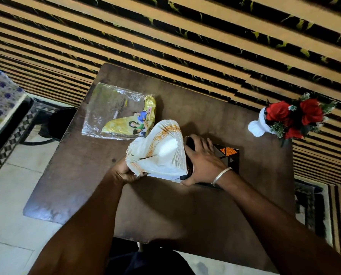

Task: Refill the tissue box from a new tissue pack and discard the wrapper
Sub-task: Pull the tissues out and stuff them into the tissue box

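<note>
Both hands met at the middle of the worktop (pixel 185 211). The left hand (pixel 126 172) had its grip pinched on the near left edge of the tissue stack (pixel 157 149), which fanned up and bowed. The right hand (pixel 202 161) lay with fingers spread against the stack's right side and over the tissue box (pixel 230 155). The box sat just right of the stack, touching it, so the tissues probably had to go rightward and down. The emptied wrapper (pixel 119 116) lay flat to the far left, apart from both hands.
</note>
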`<action>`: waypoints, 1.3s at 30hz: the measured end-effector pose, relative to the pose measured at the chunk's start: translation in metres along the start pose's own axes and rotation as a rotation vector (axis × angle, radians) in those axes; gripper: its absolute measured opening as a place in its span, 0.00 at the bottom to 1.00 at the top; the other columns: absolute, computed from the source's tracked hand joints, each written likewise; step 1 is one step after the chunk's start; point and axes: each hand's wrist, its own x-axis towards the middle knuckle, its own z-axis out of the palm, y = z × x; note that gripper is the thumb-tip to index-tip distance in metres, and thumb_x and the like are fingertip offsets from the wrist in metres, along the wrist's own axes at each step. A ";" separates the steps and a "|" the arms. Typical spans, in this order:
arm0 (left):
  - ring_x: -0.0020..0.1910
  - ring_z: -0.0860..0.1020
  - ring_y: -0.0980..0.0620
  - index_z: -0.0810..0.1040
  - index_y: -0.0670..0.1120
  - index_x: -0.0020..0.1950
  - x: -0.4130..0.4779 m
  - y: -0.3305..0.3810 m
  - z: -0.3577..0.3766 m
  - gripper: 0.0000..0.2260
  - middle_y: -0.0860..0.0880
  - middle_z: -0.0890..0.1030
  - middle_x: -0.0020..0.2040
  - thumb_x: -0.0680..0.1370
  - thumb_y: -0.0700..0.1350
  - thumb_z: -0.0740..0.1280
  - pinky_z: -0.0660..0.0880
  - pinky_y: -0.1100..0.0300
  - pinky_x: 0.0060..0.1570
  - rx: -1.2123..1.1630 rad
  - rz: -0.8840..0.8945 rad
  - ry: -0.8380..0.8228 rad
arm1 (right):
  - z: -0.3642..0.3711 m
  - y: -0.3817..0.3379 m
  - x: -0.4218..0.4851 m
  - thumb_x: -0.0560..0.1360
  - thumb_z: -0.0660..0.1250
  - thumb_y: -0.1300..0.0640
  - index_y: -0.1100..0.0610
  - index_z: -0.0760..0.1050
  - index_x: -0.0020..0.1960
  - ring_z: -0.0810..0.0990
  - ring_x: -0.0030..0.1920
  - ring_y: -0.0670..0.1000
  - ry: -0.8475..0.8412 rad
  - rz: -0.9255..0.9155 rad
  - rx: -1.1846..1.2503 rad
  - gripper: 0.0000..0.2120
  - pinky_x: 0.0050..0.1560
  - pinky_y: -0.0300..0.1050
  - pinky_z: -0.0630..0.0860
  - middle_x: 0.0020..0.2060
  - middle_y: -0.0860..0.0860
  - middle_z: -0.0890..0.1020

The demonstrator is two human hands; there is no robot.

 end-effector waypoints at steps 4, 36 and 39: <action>0.38 0.86 0.45 0.88 0.41 0.42 0.006 0.001 -0.002 0.20 0.41 0.87 0.42 0.54 0.44 0.86 0.84 0.54 0.34 0.042 -0.048 0.042 | -0.010 0.009 -0.008 0.50 0.74 0.28 0.47 0.59 0.71 0.61 0.75 0.61 0.111 0.022 0.107 0.55 0.76 0.66 0.55 0.73 0.55 0.59; 0.52 0.83 0.39 0.79 0.39 0.61 0.015 0.012 0.060 0.15 0.36 0.83 0.56 0.78 0.28 0.61 0.82 0.47 0.48 0.462 -0.062 0.248 | -0.010 0.009 -0.011 0.53 0.72 0.27 0.46 0.39 0.80 0.59 0.75 0.60 0.058 -0.022 -0.045 0.68 0.78 0.65 0.53 0.73 0.57 0.58; 0.58 0.80 0.36 0.76 0.38 0.67 0.013 0.013 0.058 0.19 0.35 0.80 0.62 0.77 0.27 0.62 0.80 0.44 0.53 0.460 -0.062 0.229 | -0.010 0.010 -0.012 0.52 0.72 0.27 0.45 0.37 0.80 0.57 0.77 0.61 0.058 -0.010 -0.013 0.68 0.78 0.64 0.52 0.75 0.56 0.56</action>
